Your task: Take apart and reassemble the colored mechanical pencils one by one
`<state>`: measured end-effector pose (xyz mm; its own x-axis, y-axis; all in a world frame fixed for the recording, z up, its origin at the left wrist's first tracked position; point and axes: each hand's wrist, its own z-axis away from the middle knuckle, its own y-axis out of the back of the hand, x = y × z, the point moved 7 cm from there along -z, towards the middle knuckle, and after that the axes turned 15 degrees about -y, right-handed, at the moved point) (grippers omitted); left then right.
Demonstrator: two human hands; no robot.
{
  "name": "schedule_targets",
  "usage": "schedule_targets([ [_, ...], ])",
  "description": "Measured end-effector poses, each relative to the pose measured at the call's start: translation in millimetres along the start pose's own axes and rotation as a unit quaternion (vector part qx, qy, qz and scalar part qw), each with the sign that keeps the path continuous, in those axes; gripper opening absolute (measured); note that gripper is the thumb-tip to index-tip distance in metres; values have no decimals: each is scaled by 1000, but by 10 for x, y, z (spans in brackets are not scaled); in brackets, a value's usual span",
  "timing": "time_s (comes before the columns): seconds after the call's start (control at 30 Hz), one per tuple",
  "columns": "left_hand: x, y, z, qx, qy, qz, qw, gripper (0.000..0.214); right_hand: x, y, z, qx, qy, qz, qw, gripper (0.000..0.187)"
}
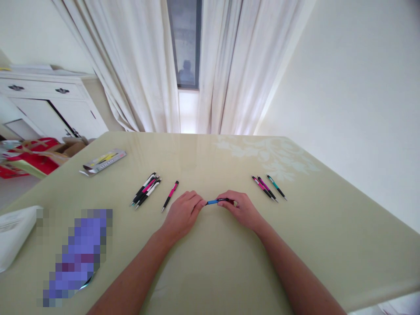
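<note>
Between my two hands a blue and black pen point(212, 202) is held level, a little above or at the table. The fingertips of my left hand point(184, 211) pinch its left end. My right hand point(241, 209) grips the other end, and its fingers cover part of the pen. A pink and black pen point(170, 196) lies just left of my left hand. Farther left is a small pile of pens point(146, 190) in black, white and pink. Beyond my right hand lie two pink or purple pens point(264, 188) and a teal pen point(277, 187), side by side.
An opened pen box point(105, 161) lies at the table's far left. A white packet point(18, 232) and a pixelated blue-purple item point(80, 253) are at the near left. Curtains point(147, 65) hang behind the table point(210, 271), and a wall point(361, 87) stands to the right.
</note>
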<state>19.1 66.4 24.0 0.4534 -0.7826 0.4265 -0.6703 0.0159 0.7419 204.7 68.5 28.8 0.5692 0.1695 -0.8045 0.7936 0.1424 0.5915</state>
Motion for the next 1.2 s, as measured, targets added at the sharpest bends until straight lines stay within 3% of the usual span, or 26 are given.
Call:
schedule_targets([
  [0.37,-11,-38,-2,-12,3,10,1000,14,30,-27,-3,-3,9,-6,1000,18],
  [0.6,-15,-110,-2,-39,-9,18,999,24,61,-13,-10,4,16,2,1000,18],
  [0.9,-105,-90,19,-8,2,14,1000,26,119,51,-9,38,8,59,998,23],
  [1.2,-165,-45,44,43,27,34,998,25,187,86,-32,45,-33,41,998,17],
])
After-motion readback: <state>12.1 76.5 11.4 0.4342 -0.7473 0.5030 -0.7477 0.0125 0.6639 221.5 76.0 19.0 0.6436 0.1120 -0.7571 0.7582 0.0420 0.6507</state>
